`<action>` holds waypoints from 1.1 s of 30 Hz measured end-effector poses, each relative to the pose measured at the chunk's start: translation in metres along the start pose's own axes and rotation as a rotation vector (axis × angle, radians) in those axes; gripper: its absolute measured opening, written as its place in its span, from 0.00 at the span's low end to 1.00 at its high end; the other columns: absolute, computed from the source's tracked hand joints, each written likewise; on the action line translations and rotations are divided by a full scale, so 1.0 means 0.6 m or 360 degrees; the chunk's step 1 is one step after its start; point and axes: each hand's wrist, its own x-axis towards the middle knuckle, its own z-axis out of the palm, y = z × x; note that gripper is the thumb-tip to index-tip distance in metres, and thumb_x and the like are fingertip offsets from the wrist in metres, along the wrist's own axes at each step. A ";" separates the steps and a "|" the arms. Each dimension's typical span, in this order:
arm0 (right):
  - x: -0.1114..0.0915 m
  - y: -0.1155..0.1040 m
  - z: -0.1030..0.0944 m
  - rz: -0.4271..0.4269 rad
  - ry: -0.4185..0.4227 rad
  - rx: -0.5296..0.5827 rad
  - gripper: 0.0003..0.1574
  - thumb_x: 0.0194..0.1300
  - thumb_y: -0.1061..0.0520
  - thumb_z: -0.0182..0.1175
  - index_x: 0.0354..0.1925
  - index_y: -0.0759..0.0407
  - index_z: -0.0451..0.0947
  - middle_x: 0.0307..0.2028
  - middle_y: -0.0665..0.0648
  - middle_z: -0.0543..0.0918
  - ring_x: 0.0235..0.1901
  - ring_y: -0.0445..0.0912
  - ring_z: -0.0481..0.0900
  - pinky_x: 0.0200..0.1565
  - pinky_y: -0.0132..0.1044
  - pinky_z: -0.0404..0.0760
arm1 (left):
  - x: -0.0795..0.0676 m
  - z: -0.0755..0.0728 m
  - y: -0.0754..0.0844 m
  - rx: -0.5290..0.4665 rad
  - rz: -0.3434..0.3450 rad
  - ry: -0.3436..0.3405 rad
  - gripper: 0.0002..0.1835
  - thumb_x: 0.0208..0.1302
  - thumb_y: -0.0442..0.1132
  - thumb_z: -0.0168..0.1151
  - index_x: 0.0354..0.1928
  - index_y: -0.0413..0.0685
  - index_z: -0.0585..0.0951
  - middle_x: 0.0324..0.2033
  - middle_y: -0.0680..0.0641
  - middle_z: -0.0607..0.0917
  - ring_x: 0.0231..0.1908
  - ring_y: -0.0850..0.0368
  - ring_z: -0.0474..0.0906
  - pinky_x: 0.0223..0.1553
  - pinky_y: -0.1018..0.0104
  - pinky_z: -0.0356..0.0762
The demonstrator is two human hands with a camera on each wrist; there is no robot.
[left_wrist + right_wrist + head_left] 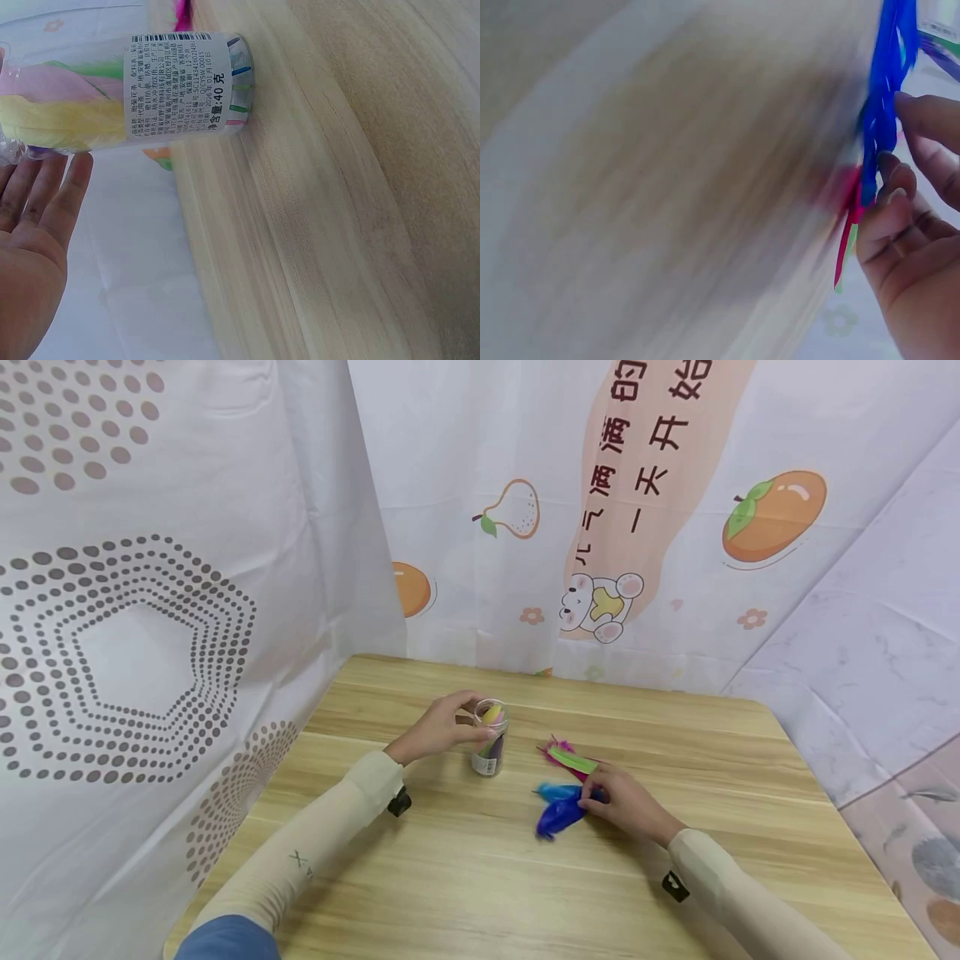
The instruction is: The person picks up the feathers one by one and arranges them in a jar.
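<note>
Deep blue feather (559, 817) pinched in your right hand (628, 806), right of the clear jar (486, 767) and nearer you.
Your right thumb and fingertips hold the feather's end, while your left hand (442, 727) grips the jar near its rim. Inside the jar you see a yellow feather (64, 121) and a pink feather (71, 84). Also right of the jar lie a light blue feather (555, 792), just beside the deep blue one, and, farther from you, a green feather (572, 761) over magenta feathers (565, 746). Wooden table (450, 877) bears the jar; behind it hangs a fruit-printed curtain (450, 435).
</note>
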 end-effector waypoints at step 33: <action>0.036 0.005 -0.020 -0.0121 0.0014 -0.0207 0.17 0.66 0.62 0.71 0.53 0.53 0.85 0.44 0.55 0.79 0.40 0.46 0.78 0.42 0.44 0.84 | -0.002 0.002 0.004 0.0006 -0.0030 0.0000 0.29 0.62 0.52 0.76 0.63 0.53 0.79 0.53 0.47 0.81 0.53 0.54 0.77 0.59 0.60 0.80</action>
